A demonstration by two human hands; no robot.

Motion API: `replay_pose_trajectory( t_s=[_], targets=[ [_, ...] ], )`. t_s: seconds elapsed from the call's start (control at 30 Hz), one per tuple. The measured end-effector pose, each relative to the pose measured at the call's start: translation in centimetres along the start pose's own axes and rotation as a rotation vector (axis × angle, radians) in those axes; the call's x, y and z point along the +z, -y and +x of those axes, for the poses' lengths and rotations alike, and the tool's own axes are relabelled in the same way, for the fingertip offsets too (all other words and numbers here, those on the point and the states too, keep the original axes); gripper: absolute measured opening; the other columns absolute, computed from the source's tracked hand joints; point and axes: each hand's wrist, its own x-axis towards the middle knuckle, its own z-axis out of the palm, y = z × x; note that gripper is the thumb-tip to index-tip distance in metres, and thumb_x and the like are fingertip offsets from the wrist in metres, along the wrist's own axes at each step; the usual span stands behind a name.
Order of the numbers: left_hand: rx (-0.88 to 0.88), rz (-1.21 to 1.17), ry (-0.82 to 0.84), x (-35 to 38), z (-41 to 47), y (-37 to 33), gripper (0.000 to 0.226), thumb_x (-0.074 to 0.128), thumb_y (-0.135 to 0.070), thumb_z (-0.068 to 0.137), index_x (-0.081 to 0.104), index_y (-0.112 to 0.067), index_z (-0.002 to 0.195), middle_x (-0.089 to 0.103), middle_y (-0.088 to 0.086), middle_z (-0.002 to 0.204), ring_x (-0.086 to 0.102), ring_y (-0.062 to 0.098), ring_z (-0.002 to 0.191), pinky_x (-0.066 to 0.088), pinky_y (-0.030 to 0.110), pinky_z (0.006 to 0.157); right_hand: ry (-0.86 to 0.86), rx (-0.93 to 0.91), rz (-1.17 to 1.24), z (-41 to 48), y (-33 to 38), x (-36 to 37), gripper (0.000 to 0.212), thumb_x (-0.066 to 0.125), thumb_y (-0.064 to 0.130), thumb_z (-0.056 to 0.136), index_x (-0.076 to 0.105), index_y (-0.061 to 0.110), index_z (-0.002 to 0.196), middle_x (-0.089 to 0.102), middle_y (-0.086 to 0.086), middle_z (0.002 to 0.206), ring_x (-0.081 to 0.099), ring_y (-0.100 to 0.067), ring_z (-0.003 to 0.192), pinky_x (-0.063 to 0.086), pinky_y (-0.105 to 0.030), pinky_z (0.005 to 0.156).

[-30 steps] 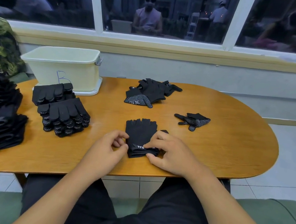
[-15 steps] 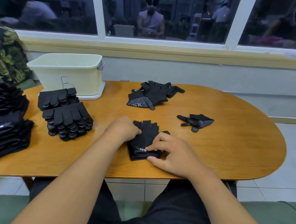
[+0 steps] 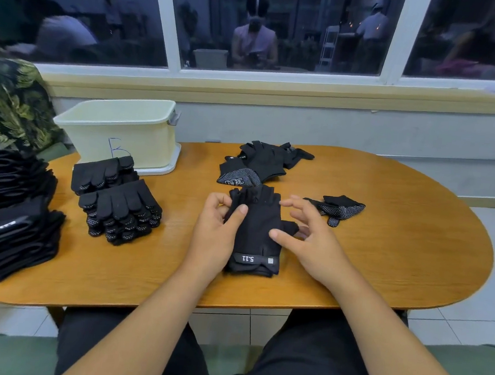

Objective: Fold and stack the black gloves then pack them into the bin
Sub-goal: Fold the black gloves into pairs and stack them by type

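The left hand (image 3: pixel 218 230) has gone from the cuff to the far end and now pinches the finger stubs of the stacked black fingerless fabric gloves (image 3: pixel 258 236). The right hand (image 3: pixel 311 238) has come off the cuff, its fingers spread loose and only the thumb near the cloth. It looks like the fold is starting. The gloves lie at the near middle of the oval wooden worktop (image 3: pixel 384 261), well short of the cream plastic bin (image 3: pixel 118 132). Their long axis runs straight away from the person, with the white-lettered cuff strap (image 3: pixel 256 259) nearest and the stubs pointing at the window.
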Motion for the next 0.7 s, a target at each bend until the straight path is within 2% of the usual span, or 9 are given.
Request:
replay_pose_trajectory(
  t_s=[0.07,0.13,0.2,0.3,0.4,0.47,0.53,0.63,0.7],
  targets=[
    [0.003,-0.007,0.007,0.1,-0.3,-0.1,0.018,0.064,-0.02,0.108,0.048,-0.011,0.109,0.073,0.024,0.104,0.074,0.038,0.097,0.06,0.063,0.082,0.101,0.023,0.167,0.1,0.1,-0.1,0.057,0.082,0.026,0.094,0.055,0.05,0.139,0.058,0.019,0.149,0.052,-0.001,0.14,0.044,-0.035,0.117],
    [0.016,-0.017,0.018,0.2,-0.5,-0.1,0.023,0.064,-0.02,0.107,0.046,-0.007,0.113,0.074,0.022,0.103,0.075,0.038,0.097,0.061,0.06,0.081,0.196,0.025,0.351,0.0,0.3,-0.3,0.059,0.078,0.011,0.097,0.054,0.038,0.144,0.067,0.006,0.141,0.061,-0.012,0.135,0.053,-0.037,0.11],
    [0.027,-0.025,0.018,0.2,-0.6,-0.2,0.024,0.064,-0.021,0.107,0.046,-0.008,0.113,0.075,0.02,0.103,0.076,0.036,0.095,0.062,0.056,0.077,0.22,0.007,0.384,-0.2,0.3,-0.4,0.055,0.076,0.004,0.097,0.057,0.03,0.142,0.068,0.0,0.138,0.063,-0.02,0.133,0.057,-0.041,0.106],
    [0.022,-0.051,-0.031,0.2,-0.7,-0.2,0.021,0.062,-0.024,0.108,0.045,-0.013,0.115,0.074,0.02,0.107,0.075,0.031,0.095,0.064,0.049,0.074,0.127,-0.026,0.275,-0.2,0.2,-0.4,0.045,0.076,0.001,0.096,0.072,0.031,0.13,0.069,0.01,0.135,0.063,-0.012,0.131,0.059,-0.037,0.102],
    [0.053,-0.092,-0.071,-0.5,-1.7,-0.4,0.016,0.056,-0.022,0.111,0.047,-0.023,0.124,0.075,0.013,0.117,0.074,0.034,0.108,0.064,0.047,0.081,0.073,0.042,0.365,-0.4,0.9,0.0,0.052,0.071,0.0,0.099,0.072,0.039,0.134,0.069,0.012,0.139,0.067,-0.011,0.126,0.063,-0.039,0.093],
    [0.065,-0.072,-0.024,-1.4,-2.7,-0.9,0.027,0.048,-0.023,0.114,0.048,-0.036,0.138,0.076,0.006,0.123,0.074,0.031,0.113,0.063,0.045,0.082,0.069,0.045,0.376,-0.6,1.4,0.6,0.054,0.068,-0.002,0.101,0.072,0.039,0.136,0.069,0.014,0.14,0.066,-0.008,0.128,0.062,-0.035,0.095],
    [0.071,-0.061,0.051,-2.7,-3.6,-1.6,0.041,0.045,-0.021,0.115,0.046,-0.045,0.149,0.072,-0.003,0.134,0.072,0.02,0.12,0.063,0.035,0.082,0.077,0.025,0.38,-0.6,2.5,1.4,0.054,0.067,-0.003,0.101,0.072,0.037,0.136,0.069,0.016,0.14,0.065,-0.007,0.131,0.06,-0.033,0.1],
    [0.092,0.006,0.122,-5.3,-4.8,-2.6,0.056,0.057,-0.012,0.109,0.048,-0.044,0.154,0.057,-0.013,0.154,0.059,0.008,0.138,0.058,0.03,0.101,0.108,0.005,0.388,0.1,4.9,2.9,0.053,0.066,-0.001,0.103,0.071,0.038,0.138,0.067,0.014,0.143,0.063,-0.012,0.134,0.06,-0.043,0.103],
    [0.107,0.043,0.121,-7.3,-5.4,-3.5,0.068,0.068,-0.004,0.101,0.047,-0.041,0.155,0.053,-0.017,0.157,0.054,0.007,0.142,0.053,0.03,0.11,0.147,-0.021,0.388,0.9,7.2,4.1,0.053,0.065,0.0,0.104,0.069,0.038,0.14,0.067,0.011,0.143,0.065,-0.017,0.133,0.061,-0.048,0.1]
  ],
)
